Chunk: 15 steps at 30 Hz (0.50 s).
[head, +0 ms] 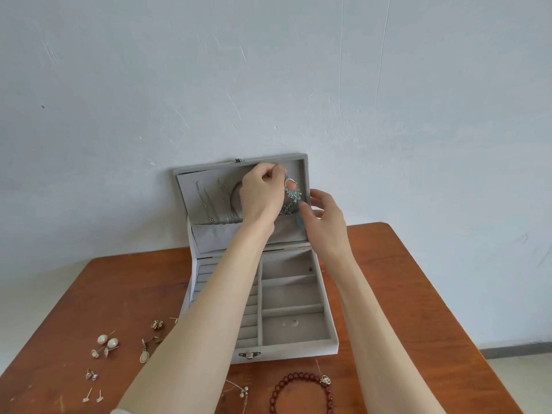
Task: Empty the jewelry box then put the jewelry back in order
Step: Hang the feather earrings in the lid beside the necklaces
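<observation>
Left hand is up at the top of the open lid, fingers curled, pinching the upper end of a blue-and-silver filigree necklace pendant. Pendant is teardrop-shaped with an open oval centre and small dangles below, hanging against the lid lining. Right hand is just beside it on the right, fingers relaxed and loosely spread, fingertips near the pendant's lower dangles; contact unclear.

Jewelry box: grey velvet, lid upright against the wall, thin silver chains hanging in the lid's left half, gathered pocket below them. Base has ring rolls on the left, three square compartments on the right; small bits in the nearest and farthest.

Reddish-brown wooden table. On it, left: pearl studs, small stud earrings, oval drop earring. In front of the box: red bead bracelet, thin chain. Pale blue-white plaster wall behind.
</observation>
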Motion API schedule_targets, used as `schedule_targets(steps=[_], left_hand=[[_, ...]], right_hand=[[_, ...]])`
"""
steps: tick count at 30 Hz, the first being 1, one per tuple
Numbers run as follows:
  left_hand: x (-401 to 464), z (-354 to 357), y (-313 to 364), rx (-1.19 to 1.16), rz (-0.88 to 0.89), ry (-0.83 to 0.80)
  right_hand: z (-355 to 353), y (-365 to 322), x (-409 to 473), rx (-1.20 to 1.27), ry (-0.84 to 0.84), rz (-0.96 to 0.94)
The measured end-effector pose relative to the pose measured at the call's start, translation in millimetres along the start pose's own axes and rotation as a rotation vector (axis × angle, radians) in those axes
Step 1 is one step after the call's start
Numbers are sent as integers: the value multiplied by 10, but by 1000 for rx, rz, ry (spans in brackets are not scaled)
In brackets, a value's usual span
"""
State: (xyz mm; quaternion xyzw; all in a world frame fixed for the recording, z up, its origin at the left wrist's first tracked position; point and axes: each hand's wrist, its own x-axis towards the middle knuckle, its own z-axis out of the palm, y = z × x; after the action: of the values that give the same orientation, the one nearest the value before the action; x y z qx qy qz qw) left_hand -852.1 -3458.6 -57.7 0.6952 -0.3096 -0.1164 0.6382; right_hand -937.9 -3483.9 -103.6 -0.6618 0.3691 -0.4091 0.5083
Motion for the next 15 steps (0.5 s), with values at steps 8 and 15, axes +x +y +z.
schedule_targets(steps=[8, 15], left_hand=[[44, 33, 5, 131, -38, -3], [29, 70, 6, 82, -55, 44]], right_hand=[[-5, 10, 15, 25, -9, 14], [-13, 18, 20, 25, -18, 12]])
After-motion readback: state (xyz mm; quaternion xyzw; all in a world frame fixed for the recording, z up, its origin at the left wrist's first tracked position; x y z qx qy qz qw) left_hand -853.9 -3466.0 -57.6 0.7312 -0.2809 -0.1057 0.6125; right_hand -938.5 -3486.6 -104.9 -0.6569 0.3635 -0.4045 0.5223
